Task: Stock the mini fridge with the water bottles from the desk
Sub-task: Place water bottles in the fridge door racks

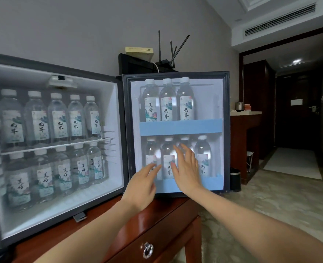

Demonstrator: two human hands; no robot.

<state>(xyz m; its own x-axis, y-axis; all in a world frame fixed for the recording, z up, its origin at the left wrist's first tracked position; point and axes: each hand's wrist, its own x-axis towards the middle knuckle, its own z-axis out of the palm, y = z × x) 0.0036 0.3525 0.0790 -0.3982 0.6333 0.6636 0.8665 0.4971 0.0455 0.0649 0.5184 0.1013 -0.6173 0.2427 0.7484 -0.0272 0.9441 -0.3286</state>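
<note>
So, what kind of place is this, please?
Probably a hotel room: a mini fridge full of identical water bottles, a kettle on a side counter, and an entrance door bearing a posted notice.

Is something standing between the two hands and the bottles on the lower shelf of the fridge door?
Nothing visible does. The left hand and right hand are open right in front of the lower bottles in the fridge door. The blue rail covers only their bases, below the fingers.
</note>
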